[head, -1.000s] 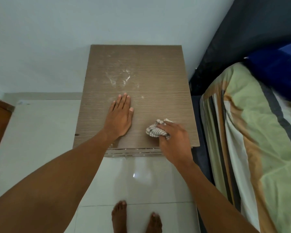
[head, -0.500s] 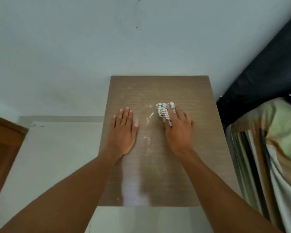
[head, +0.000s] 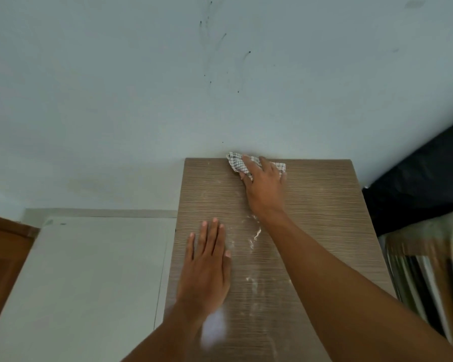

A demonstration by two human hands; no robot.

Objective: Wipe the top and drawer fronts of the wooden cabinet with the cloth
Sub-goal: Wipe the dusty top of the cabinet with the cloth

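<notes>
Two bare hands are resting on the top of a wooden cabinet seen from above. The right hand is reaching to the far edge by the pale wall, its grip pressing down on a crumpled checked cloth, while the left hand is lying flat nearer the person, fingers released and together. White dusty smears are showing on the wood between the two arms.
</notes>
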